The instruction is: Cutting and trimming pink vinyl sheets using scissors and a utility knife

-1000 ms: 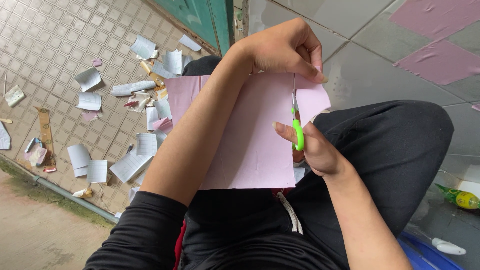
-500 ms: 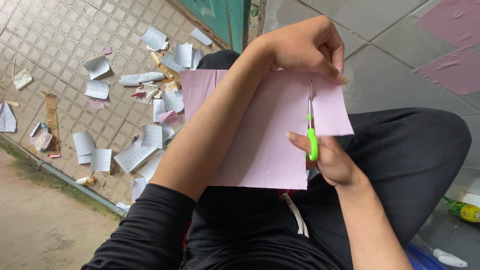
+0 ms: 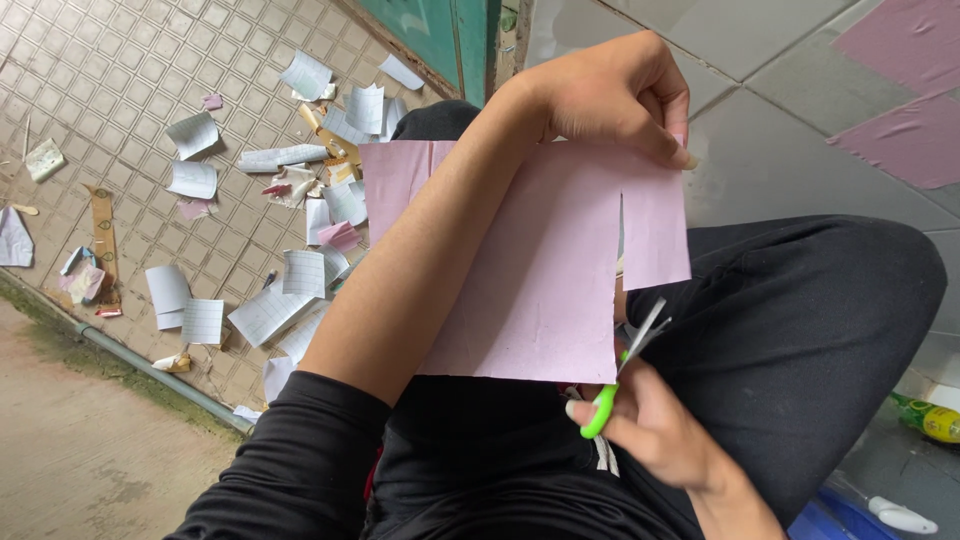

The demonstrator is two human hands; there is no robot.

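pink paper (image 3: 520,290) lies over the person's lap, pinched at its far edge by the left hand (image 3: 610,95). below the paper, the right hand (image 3: 655,425) grips green-handled scissors (image 3: 625,365), blades parted. one slit runs most of the sheet; the wide stretch left of it is uncut.

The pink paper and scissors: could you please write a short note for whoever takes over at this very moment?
Left hand: pinches the far edge of the pink paper, holding it flat over the lap.
Right hand: grips the green-handled scissors, blades open at the paper's near edge.
Done: one straight slit runs from the near edge most of the way up the sheet, leaving a strip on the right that is attached at the top. The left edge also looks notched.
Left: the strip is not severed; the rest of the sheet is uncut.
Nearby: paper scraps litter the tiled floor.
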